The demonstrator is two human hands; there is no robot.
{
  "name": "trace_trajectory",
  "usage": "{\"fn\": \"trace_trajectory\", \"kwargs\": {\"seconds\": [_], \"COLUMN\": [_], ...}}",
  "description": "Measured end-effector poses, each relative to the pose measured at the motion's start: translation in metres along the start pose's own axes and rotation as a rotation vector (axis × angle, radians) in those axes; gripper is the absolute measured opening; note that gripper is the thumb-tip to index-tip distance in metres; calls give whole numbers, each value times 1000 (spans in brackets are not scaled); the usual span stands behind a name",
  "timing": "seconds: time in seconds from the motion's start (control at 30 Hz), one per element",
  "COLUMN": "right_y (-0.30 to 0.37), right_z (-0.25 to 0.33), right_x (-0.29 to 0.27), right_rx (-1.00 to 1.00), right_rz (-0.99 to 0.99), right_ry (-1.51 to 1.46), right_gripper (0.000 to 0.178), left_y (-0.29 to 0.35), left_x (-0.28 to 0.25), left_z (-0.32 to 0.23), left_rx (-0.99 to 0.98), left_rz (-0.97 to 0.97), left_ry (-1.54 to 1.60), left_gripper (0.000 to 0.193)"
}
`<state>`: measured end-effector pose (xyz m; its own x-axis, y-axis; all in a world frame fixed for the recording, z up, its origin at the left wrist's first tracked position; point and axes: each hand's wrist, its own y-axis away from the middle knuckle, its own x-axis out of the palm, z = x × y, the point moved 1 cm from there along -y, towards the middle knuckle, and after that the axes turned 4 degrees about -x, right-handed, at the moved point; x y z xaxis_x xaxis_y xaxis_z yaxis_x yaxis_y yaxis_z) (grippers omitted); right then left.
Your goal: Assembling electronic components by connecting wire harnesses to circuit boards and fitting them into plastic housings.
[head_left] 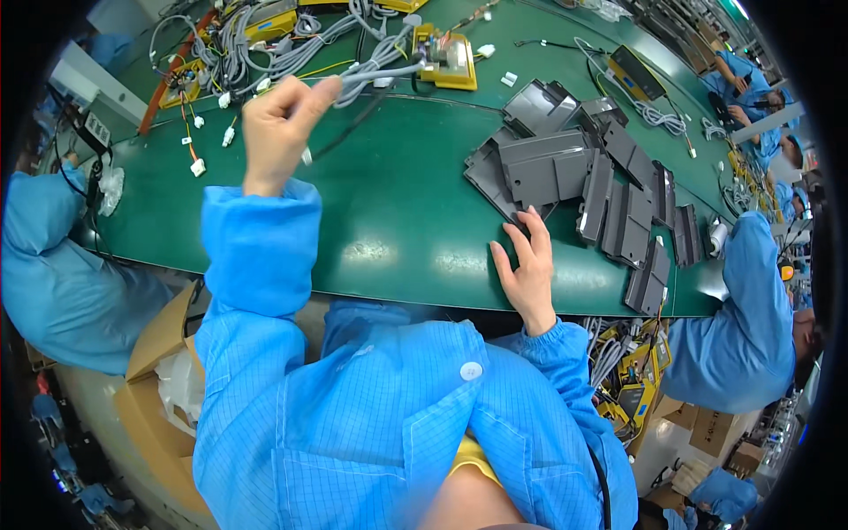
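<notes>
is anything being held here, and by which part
The left hand appears to hold the grey cable by its looped part; the exact grip is hidden. The right hand is open at the dark covers, gripping none.

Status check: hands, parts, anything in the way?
Left hand seems closed on grey cable. Right hand open at dark grey plastic covers. Tangled cables crowd bench beyond left hand.

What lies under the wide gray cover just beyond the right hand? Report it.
Under the wide gray cover, another cover sticks out at the left. The rest of that one, and whatever else may be beneath, is hidden.
</notes>
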<state>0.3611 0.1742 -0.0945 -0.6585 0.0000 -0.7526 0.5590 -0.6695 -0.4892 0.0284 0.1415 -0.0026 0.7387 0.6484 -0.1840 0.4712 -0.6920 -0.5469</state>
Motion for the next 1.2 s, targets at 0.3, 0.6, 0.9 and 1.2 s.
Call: {"fn": "trace_trajectory", "kwargs": {"seconds": [0.3, 0.6, 0.9, 1.2], "right_y": [3, 6, 7, 5], "right_z": [2, -2, 0, -1], "right_x": [-1, 1, 4, 0], "right_rx": [23, -17, -27, -20], "right_rz": [2, -30, -9, -29], "right_ry": [1, 71, 54, 52], "right_gripper": [31, 30, 32, 33], "left_y": [6, 56, -24, -119], "left_x": [-177, -28, 36, -54], "left_z": [41, -19, 109, 101], "left_rx": [47, -381, -605, -75], "left_rz": [-288, -10, 7, -98], "left_ry": [-634, -492, -839, -449], "left_gripper": [17, 33, 69, 37]}}
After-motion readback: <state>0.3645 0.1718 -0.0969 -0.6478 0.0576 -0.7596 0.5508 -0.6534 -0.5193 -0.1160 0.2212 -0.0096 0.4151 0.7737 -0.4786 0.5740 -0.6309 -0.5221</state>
